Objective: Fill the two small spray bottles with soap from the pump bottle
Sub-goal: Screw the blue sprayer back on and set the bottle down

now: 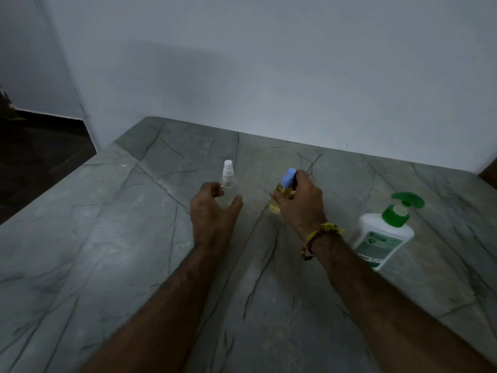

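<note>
A small clear spray bottle with a white cap stands upright on the grey marble counter. My left hand is just in front of it, fingers curled apart around its lower body; whether they touch it I cannot tell. My right hand grips a second small spray bottle with a blue cap, which holds yellow liquid and stands on the counter. The white pump bottle with a green pump head stands to the right of my right wrist, untouched.
A pale wall runs behind the counter. The counter's left edge drops to a dark floor. A brown edge shows at the far right.
</note>
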